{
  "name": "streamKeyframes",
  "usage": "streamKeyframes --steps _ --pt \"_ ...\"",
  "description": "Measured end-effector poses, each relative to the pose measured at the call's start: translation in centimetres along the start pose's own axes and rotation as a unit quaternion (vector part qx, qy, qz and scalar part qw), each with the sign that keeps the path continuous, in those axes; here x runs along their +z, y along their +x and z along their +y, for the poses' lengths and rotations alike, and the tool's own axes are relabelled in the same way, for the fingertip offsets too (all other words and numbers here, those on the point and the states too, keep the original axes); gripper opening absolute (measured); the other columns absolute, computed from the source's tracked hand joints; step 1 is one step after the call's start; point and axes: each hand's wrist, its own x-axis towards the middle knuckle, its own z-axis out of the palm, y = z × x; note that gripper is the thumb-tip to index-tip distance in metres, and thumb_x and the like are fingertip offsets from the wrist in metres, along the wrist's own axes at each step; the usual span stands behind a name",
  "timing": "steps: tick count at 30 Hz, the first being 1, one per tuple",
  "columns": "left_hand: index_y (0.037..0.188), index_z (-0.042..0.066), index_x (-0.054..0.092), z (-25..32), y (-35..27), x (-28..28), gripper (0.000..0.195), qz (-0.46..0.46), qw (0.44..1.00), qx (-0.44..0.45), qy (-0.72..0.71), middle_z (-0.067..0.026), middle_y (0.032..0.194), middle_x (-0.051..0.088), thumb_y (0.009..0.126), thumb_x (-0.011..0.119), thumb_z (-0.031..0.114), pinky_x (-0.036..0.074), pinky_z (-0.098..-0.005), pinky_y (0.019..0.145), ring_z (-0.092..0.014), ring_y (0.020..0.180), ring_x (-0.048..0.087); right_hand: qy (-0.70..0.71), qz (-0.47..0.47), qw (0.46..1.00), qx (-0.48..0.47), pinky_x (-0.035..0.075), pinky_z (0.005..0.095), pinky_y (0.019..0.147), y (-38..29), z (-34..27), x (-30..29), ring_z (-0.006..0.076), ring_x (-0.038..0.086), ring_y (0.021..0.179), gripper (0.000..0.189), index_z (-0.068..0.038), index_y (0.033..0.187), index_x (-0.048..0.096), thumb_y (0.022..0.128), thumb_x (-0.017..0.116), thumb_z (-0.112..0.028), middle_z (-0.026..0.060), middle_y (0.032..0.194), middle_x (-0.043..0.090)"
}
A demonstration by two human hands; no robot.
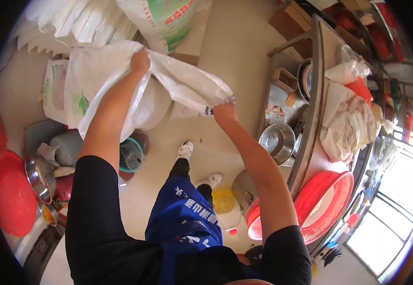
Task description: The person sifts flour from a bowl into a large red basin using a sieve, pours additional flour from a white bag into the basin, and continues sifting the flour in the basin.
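Note:
A white woven sack [192, 83] is stretched between my two hands. My left hand [140, 62] grips its cloth near the upper middle of the picture. Lower and to the right, my right hand [225, 113] is closed on a gathered corner with dark printing. The cloth hangs loosely between them, and on the left it spreads over a stack of white packages with green print [55, 92]. Behind my left hand stands a full white sack with red and green print [171, 25]. What lies under the cloth is partly hidden.
On the right, a table [311, 117] holds bags and a red basin [324, 205]; a steel bowl [277, 142] sits on its lower shelf. At left are a turquoise basket [131, 155], steel bowls [39, 180] and a red tub [10, 196]. Below stands a yellow-lidded container [223, 201].

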Motion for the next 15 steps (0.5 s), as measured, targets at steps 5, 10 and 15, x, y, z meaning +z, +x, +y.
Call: streamKeyframes --steps 5,10,15 --pt "0.112 0.014 0.066 -1.7 2.4 0.4 0.024 0.012 0.996 -0.086 -0.036 -0.0196 0.105 0.071 0.097 0.051 0.026 0.053 -0.0509 0.085 -0.041 0.101 0.067 0.052 0.093 0.993 -0.053 0.037 0.0492 0.109 -0.1 -2.4 -2.4 0.0356 0.06 0.114 0.028 -0.009 0.108 0.072 0.084 0.067 -0.023 0.0196 0.111 0.068" --pt "0.111 0.014 0.066 -1.7 2.3 -0.8 0.028 0.005 0.998 -0.066 0.002 -0.0173 0.104 0.071 0.098 0.055 0.037 0.054 -0.0488 0.083 -0.039 0.099 0.068 0.165 0.218 0.957 -0.095 0.033 0.0569 0.11 -0.4 -1.8 -5.6 0.0429 0.049 0.127 0.069 -0.007 0.136 0.057 0.079 0.076 -0.041 0.0267 0.129 0.057" --pt "0.111 0.009 0.062 -1.2 1.6 -1.8 0.03 -0.003 0.998 -0.068 0.004 -0.0203 0.103 0.071 0.095 0.061 0.035 0.053 -0.0491 0.084 -0.039 0.1 0.067 0.194 0.298 0.906 0.23 0.038 0.0526 0.107 4.7 0.5 -5.5 0.0422 0.056 0.12 0.049 -0.005 0.123 0.065 0.081 0.071 -0.028 0.0249 0.12 0.064"
